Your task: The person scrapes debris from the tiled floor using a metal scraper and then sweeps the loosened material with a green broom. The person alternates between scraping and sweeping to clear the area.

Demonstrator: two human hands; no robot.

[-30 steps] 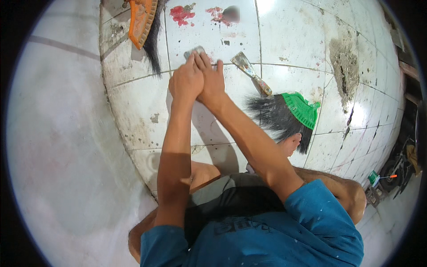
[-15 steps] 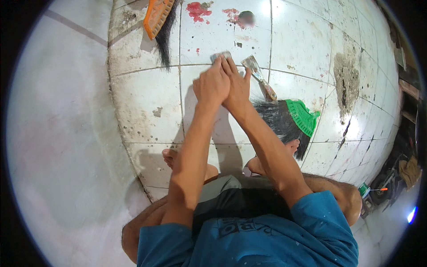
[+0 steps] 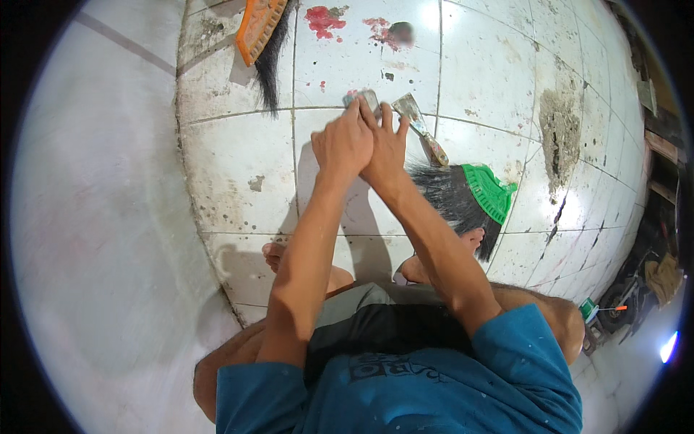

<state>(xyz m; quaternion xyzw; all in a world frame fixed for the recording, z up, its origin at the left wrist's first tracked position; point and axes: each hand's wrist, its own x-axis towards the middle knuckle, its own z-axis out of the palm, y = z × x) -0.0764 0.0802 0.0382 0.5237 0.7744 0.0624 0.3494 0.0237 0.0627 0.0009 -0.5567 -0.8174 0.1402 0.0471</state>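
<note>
Both my arms reach forward and down to the white tiled floor, hands pressed together. My left hand [image 3: 342,145] is closed, its fingers pointing forward onto a flat grey scraper blade [image 3: 369,98]. Overlapping it from the right, my right hand [image 3: 384,145] bends its fingers over the same scraper. Whatever handle it has is hidden beneath my hands. Just right of my fingers, a putty knife [image 3: 434,148] with a worn, paint-stained handle lies on the tiles, its blade pointing away from me. Red paint stains [image 3: 325,22] mark the tiles ahead.
A green broom head [image 3: 491,193] with black bristles lies beside my right foot [image 3: 416,270]. An orange broom head [image 3: 256,32] is at the far left. A grey wall [image 3: 108,217] runs along the left. Cluttered items, including a wheel [image 3: 617,298], stand at the right edge.
My hands and the scraper have come slightly nearer to me, and more of the blade shows. My right fingers have shifted on it. The putty knife and brooms lie as before.
</note>
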